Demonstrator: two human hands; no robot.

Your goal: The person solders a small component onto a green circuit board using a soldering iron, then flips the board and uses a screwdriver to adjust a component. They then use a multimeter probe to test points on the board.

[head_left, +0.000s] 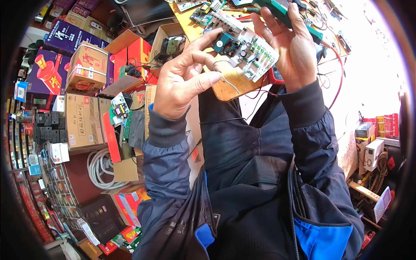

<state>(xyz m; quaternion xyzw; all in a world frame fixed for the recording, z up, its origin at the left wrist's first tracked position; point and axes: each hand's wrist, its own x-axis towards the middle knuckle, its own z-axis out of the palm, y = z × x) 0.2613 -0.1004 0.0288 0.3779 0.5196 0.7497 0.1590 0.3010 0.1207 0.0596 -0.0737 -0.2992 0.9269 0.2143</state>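
My left hand (pixel 186 78) has its fingers curled around a thin silver wire (pixel 229 84), with its upper fingers at the left edge of a populated circuit board (pixel 258 56). The board is tilted over the front of a wooden worktop (pixel 229 91) and carries a dark blue component (pixel 223 42), capacitors and small wires. My right hand (pixel 297 56) grips a green-handled tool (pixel 279 13), its palm turned up beside the board. The tool's far tip is not clear. A red meter (pixel 275 76) shows partly behind the board, with leads hanging down.
Printed boxes (pixel 86 65) and open cartons with boards (pixel 121 110) are stacked at left, beside a coiled white hose (pixel 99 169). Other boards (pixel 200 17) and red cables (pixel 340 73) lie on the worktop. Boxes and a power strip (pixel 364 190) sit at lower right. My legs are below.
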